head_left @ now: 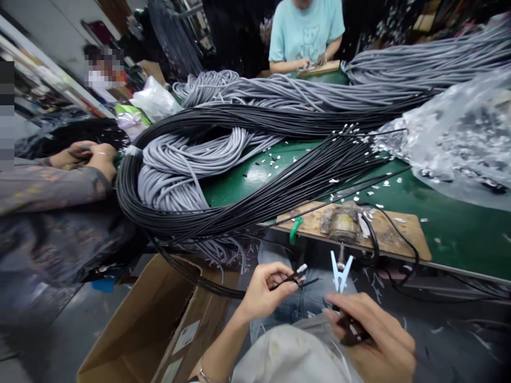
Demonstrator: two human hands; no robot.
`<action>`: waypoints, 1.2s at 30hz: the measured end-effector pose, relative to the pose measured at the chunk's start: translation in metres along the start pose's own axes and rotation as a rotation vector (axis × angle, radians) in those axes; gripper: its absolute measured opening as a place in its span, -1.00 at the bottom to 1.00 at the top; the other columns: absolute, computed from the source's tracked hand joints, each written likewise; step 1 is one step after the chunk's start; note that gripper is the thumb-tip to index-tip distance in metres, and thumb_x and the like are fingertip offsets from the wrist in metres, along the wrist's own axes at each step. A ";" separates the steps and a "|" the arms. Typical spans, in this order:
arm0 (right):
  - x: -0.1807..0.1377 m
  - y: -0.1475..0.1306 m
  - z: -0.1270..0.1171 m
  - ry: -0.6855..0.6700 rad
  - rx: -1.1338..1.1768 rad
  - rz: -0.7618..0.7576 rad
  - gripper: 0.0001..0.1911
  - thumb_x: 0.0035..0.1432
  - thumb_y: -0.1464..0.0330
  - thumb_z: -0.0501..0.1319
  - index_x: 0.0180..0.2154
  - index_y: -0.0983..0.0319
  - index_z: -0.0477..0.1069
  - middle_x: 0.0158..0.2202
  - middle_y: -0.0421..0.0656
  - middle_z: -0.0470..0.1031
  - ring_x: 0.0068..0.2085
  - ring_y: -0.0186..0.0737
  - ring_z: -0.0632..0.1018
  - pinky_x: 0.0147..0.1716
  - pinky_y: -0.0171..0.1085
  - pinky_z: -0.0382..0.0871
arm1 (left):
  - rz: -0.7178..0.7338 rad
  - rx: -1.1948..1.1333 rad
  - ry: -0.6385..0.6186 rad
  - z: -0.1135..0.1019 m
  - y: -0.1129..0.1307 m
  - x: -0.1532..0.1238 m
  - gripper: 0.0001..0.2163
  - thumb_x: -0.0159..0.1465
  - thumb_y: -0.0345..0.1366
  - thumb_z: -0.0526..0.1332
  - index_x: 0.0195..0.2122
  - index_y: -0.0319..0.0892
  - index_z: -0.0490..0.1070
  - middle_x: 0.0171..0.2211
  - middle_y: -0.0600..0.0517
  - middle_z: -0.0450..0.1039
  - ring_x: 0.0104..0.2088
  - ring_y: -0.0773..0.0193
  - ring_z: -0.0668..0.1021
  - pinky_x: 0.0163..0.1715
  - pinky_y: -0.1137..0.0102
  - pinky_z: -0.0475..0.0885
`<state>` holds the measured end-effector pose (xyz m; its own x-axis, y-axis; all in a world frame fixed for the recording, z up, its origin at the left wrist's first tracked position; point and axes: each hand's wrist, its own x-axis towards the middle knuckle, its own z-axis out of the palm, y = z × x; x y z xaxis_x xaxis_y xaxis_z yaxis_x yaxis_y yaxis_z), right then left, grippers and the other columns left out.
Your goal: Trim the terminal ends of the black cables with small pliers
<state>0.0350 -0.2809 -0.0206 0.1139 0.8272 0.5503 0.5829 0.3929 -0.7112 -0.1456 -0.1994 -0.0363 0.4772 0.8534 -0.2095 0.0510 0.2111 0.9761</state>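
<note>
Low in front of the bench, my left hand (266, 290) pinches a black cable (307, 282). White and pinkish bits show at its stripped end. My right hand (373, 332) is closed around a small dark-handled tool (353, 327), mostly hidden by the fingers, so its kind cannot be made out. Just beyond that hand a light blue clothespin (340, 274) hangs at a metal tip. The tip juts from a taped device (343, 223) on a wooden board (403, 234) at the bench edge.
Black cable bundles (247, 207) and grey cable coils (175, 154) cover the green bench (451, 229). A plastic bag (459, 143) lies right. A cardboard box (131, 314) stands below left. A co-worker's hands (96, 157) work at left; another person (307, 37) sits across.
</note>
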 end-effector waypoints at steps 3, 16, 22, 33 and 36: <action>0.003 -0.008 0.009 0.095 -0.093 -0.058 -0.80 0.05 0.50 0.25 -0.25 0.15 0.44 -0.50 -0.23 0.47 -0.52 -0.35 0.49 -0.47 -0.39 0.34 | 0.061 0.020 0.091 0.003 0.009 -0.005 -0.73 0.02 -0.18 0.33 -0.48 -0.33 0.43 -0.62 0.05 0.34 -0.65 0.49 0.28 -0.66 0.58 0.16; -0.013 -0.012 0.022 0.072 0.056 0.034 -0.75 0.06 0.57 0.20 -0.20 0.22 0.43 -0.42 -0.16 0.43 -0.44 -0.34 0.49 -0.49 -0.40 0.37 | 0.220 0.109 -0.054 0.014 0.003 -0.019 -0.79 0.21 -0.26 0.16 -0.49 -0.28 0.40 -0.71 0.13 0.24 -0.79 0.53 0.28 -0.78 0.62 0.13; -0.015 -0.005 0.017 0.046 0.224 0.064 -0.85 0.10 0.49 0.20 -0.26 0.20 0.48 -0.44 -0.18 0.41 -0.48 -0.37 0.47 -0.55 -0.42 0.35 | 0.248 0.168 -0.173 0.019 0.003 -0.021 -0.74 0.25 -0.24 0.11 -0.53 -0.27 0.35 -0.80 0.14 0.23 -0.80 0.50 0.31 -0.73 0.62 0.18; -0.014 0.011 0.013 -0.175 0.608 0.303 -0.77 0.23 0.27 0.06 -0.45 0.21 0.26 -0.47 -0.19 0.26 -0.40 -0.30 0.35 -0.41 -0.33 0.27 | 0.434 0.329 -0.230 0.027 0.002 -0.011 -0.79 0.14 -0.27 0.23 -0.57 -0.27 0.36 -0.66 0.02 0.36 -0.65 0.43 0.34 -0.62 0.52 0.16; -0.019 0.024 0.011 -0.040 0.636 0.464 -0.81 0.24 0.29 0.05 -0.41 0.21 0.25 -0.42 -0.20 0.22 -0.45 -0.34 0.30 -0.47 -0.36 0.22 | 0.462 0.324 -0.207 0.026 -0.002 -0.011 -0.83 0.13 -0.30 0.25 -0.55 -0.26 0.37 -0.64 0.01 0.39 -0.63 0.42 0.34 -0.62 0.52 0.14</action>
<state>0.0381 -0.2823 -0.0528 0.1969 0.9719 0.1286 -0.0902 0.1486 -0.9848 -0.1285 -0.2221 -0.0348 0.6733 0.7046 0.2240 0.0469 -0.3431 0.9381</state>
